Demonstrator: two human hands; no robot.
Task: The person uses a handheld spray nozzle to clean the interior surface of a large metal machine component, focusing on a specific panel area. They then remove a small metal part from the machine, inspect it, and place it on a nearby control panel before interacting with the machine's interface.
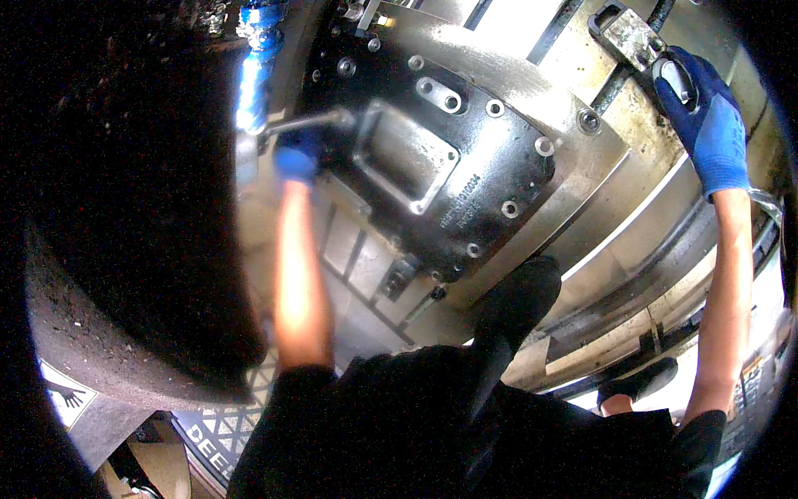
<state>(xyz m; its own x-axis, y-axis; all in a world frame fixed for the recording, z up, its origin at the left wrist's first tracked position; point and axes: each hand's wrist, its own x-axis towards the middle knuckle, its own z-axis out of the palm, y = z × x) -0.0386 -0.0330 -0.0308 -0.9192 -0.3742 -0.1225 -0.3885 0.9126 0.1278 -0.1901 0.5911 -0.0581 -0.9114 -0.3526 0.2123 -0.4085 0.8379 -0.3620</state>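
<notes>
1. The left hand (298, 158), gloved and blurred, is placed just below a thin metal rod (307, 122); whether its fingers are closed on the rod cannot be told.
2. The rod's long axis is laid crosswise ahead of that hand, rising slightly rightward, its thicker end pointed toward the plate's recess.
3. The black plate (490, 166) is found to the right of the left hand, its rectangular recess (407, 154) nearest; by this hand the plate is approached more closely than by the other.
4. By the right hand (705, 116), a rounded silver piece (677, 81) is clasped between thumb and fingers.
5. A metal block (633, 37) is set just ahead and left of the right hand, its long axis slanted down toward the fingers; from this hand, the plate is placed well to the left.
</notes>
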